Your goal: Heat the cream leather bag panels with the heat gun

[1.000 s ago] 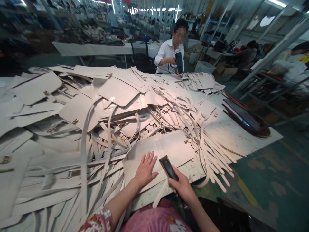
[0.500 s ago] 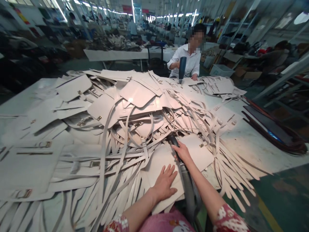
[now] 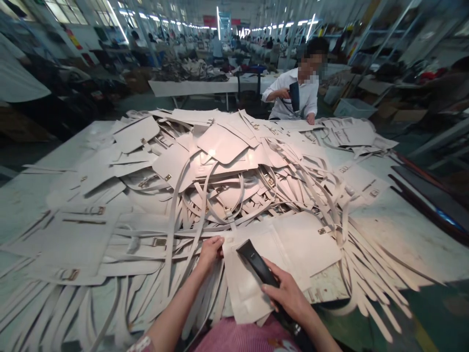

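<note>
Panel (image 3: 249,283) (near): cream. Tool (image 3: 257,261): black. Straps (image 3: 378,319) (near right): cream. Clasp (image 3: 322,231) (right): gold-toned. Apron (image 3: 234,336) (near): pink, fine-striped. Tabletop (image 3: 25,195) (left): pale green. Shirt (image 3: 310,96) (far): white.

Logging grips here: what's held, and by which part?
Right hand: black tool, by its body behind the tip. Left hand: at edge of pale panel; pinch unclear.

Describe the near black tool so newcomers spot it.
Find the table heaped with pale pieces. At its near edge lies a pale panel; over it, the wearer's right hand grips the black tool. Unlike the co-worker's tool, it's in the foreground.
</note>
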Motion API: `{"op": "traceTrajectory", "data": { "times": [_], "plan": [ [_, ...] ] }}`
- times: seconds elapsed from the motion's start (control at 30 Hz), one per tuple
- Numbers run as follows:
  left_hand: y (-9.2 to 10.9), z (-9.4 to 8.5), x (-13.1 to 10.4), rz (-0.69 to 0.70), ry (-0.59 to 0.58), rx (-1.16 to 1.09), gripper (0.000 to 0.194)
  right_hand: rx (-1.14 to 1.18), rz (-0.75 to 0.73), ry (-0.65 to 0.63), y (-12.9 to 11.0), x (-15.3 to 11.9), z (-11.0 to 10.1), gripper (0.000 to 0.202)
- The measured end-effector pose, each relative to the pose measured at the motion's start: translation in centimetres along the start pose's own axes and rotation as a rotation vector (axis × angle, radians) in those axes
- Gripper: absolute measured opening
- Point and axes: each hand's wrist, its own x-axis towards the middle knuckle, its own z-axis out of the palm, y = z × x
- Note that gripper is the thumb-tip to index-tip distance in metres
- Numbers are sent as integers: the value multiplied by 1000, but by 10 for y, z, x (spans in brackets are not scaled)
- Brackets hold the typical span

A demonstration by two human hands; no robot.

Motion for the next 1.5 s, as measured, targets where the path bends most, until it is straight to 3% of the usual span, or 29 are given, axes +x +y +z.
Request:
{"op": "traceTrajectory", "data": {
  "times": [0.17,0.33,0.6,0.87,1.1,1.23,1.37,1.5],
  "plan": [
    [-4,0,-7,-95,-57,-168,28,-35,-26,-82,-7,20,19,57],
    [-10,3,-4,-129,-47,-275,28,-43,-16,-25,-13,49,26,58],
    [-13,2,-1,-151,-36,-339,28,-46,48,-82,-6,13,27,57],
    [-10,14,-4,-110,-75,-365,29,-45,-1,-11,-20,58,22,53],
    [-5,19,-7,-37,-21,-375,31,-39,53,-69,-9,30,16,53],
    [-5,26,-4,-24,-47,-360,28,-31,3,-11,-19,51,8,52],
    [5,35,19,17,-11,-326,28,-54,-63,112,-37,74,-3,51],
    [18,30,35,47,51,-247,27,-100,-92,194,-36,59,-15,56]
  ]
}}
